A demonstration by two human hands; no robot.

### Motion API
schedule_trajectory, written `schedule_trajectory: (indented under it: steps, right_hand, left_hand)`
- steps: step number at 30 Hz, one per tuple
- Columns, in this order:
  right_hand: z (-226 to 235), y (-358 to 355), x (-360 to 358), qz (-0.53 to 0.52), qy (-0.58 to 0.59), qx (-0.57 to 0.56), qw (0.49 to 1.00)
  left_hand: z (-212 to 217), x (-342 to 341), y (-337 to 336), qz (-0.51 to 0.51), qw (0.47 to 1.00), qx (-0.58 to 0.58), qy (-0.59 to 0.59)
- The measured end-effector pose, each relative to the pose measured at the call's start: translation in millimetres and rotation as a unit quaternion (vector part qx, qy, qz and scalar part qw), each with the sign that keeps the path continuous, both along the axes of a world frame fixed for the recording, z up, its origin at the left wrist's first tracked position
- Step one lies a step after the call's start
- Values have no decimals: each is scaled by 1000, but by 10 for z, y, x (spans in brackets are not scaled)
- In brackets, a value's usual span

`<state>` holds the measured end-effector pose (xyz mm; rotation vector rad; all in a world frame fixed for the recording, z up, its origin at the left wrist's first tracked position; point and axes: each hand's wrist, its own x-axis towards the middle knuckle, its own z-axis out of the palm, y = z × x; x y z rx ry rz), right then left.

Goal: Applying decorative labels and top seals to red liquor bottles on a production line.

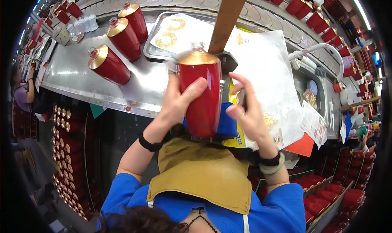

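I note the long stainless steel workbench (81, 76) spanning the frame, with three red gold-capped bottles (122, 37) standing on it and a metal tray of gold ring labels (173, 31) behind. The tall red glossy bottle with a gold shoulder (202, 96) is held upright above the bench edge, over a blue pad (228, 125). The left hand (177, 102) is clamped on its side, thumb across the front. The right hand (249, 110) hovers just beside it, fingers spread, touching nothing that I can tell. In my judgement, a steady, vertical grip serves best.
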<state>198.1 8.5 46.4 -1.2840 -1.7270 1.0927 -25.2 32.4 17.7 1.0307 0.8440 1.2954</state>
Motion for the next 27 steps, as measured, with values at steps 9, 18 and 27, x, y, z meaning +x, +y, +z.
schedule_trajectory:
  steps: [9,18,27]
  right_hand:
    - [-440,-184,-124,-139,35,-43,989]
    - [-421,316,300,-142,-49,-15,988]
    - [-1118,2159,399,-13,-446,173,878]
  left_hand:
    - [-213,533,101,-110,967,-207,-101]
    - [-215,534,217,-75,977,-194,-44]
    - [-245,602,-31,5,987,3,161]
